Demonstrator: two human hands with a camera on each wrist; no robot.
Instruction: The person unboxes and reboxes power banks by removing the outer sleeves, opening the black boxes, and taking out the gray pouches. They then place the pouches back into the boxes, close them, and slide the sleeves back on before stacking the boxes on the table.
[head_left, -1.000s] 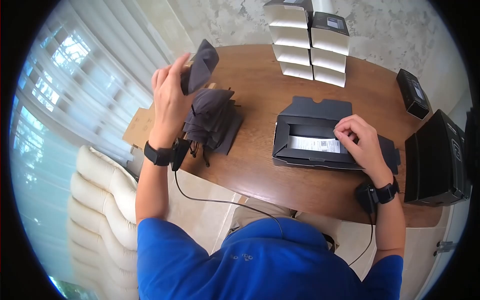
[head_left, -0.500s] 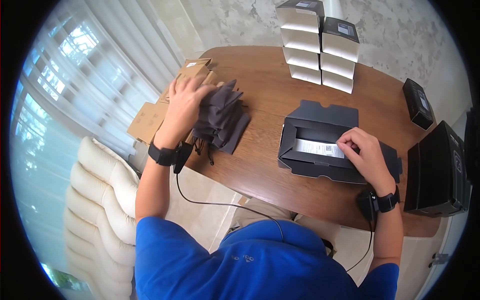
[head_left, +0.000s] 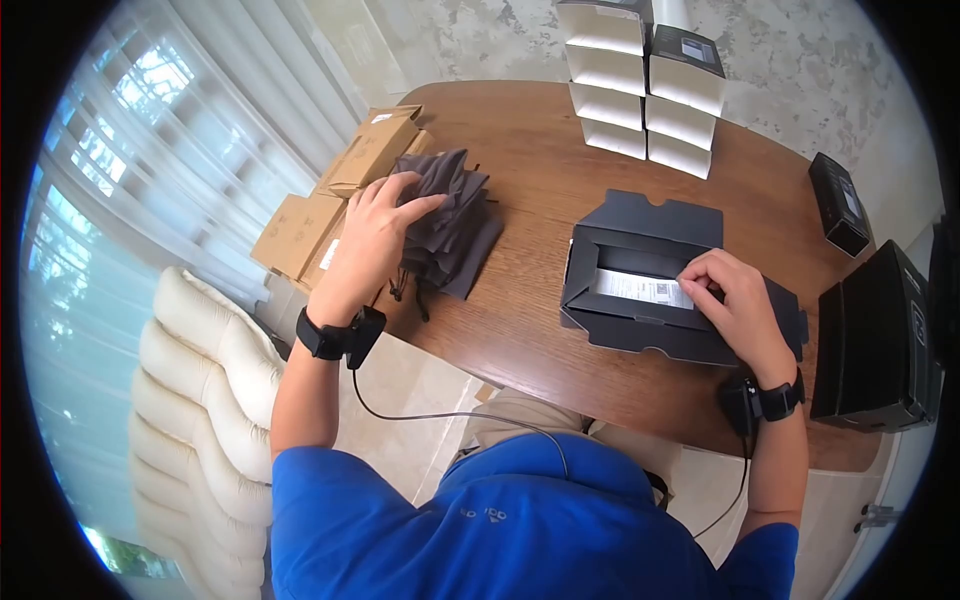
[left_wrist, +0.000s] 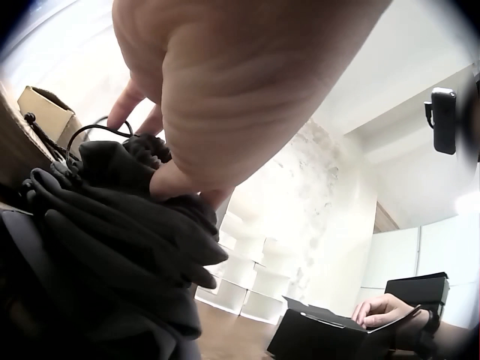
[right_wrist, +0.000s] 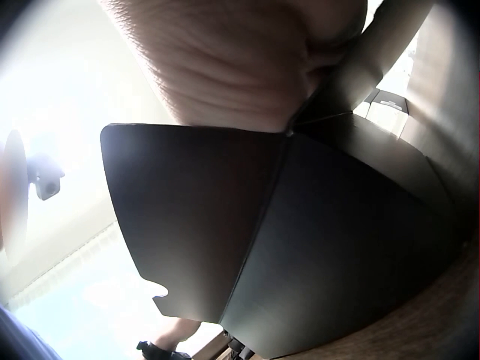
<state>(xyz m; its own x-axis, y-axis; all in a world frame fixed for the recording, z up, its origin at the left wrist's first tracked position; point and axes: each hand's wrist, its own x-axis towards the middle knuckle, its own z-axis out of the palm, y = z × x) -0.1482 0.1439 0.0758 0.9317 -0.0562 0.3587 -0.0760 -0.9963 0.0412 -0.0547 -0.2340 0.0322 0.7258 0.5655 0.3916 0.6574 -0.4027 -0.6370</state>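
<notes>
Touching the piled dark-grey cloth pouches [head_left: 447,242] just beyond it, my left grip [head_left: 372,236] is spread; my right grip [head_left: 738,302], curled, pinch unclear, touches the open black cardboard box [head_left: 655,220], rightward.

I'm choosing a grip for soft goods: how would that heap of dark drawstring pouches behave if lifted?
The heap of dark pouches would probably flop, since the cloth sags in loose folds. Stacked loosely, upper pouches might slide off if pushed. The dangling cords could catch on something.
</notes>
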